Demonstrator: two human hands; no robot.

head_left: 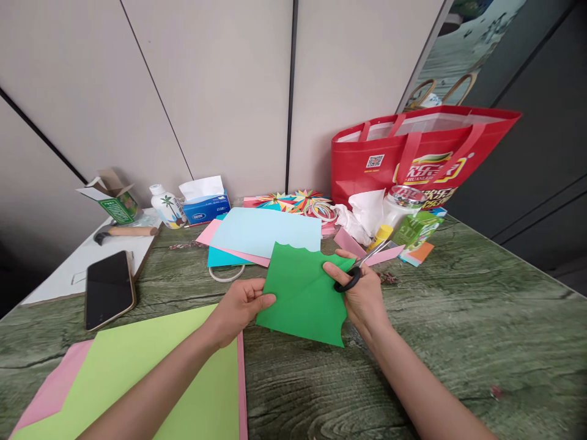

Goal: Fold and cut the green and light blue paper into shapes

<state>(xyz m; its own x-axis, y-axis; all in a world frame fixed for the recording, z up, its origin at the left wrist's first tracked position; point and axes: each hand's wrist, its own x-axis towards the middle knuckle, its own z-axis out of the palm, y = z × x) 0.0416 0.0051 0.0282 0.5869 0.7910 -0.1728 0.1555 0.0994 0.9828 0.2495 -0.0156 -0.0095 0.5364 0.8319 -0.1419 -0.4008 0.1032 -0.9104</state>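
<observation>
Landmark: the green paper (pixel 302 296), held up over the table (pixel 458 330), right between the two hands. Nearest first: lime paper (pixel 197 373) on the near left of the green paper, left forearm (pixel 151 382) crossing over it. Right forearm (pixel 422 379) comes in from the near right of the green paper, wrist bent inward.

Left hand (pixel 239 310) pinches the left edge of the green paper, thumb on top, other fingers partly hidden behind. Right hand (pixel 367 299) is on the opposite side, thumb pressing the face near the far right corner, a finger behind; that corner curls up. Same hand carries the scissors (pixel 355 277), black handle against the paper, blades pointing off beyond the right corner, away from the sheet. Cannot tell if the blades are parted.

Neither hand is nearer; both touch the sheet. Paper is roughly square, no clear long axis, tilted somewhat; its far and right edges are wavy, left and near edges look straight.

Farther out: light blue paper (pixel 270 229) just beyond the green paper, phone (pixel 109 290) well to its left, glue stick (pixel 382 234) beyond its right corner, red bag (pixel 373 174) farthest right, blue tissue pack (pixel 208 210) far left.
</observation>
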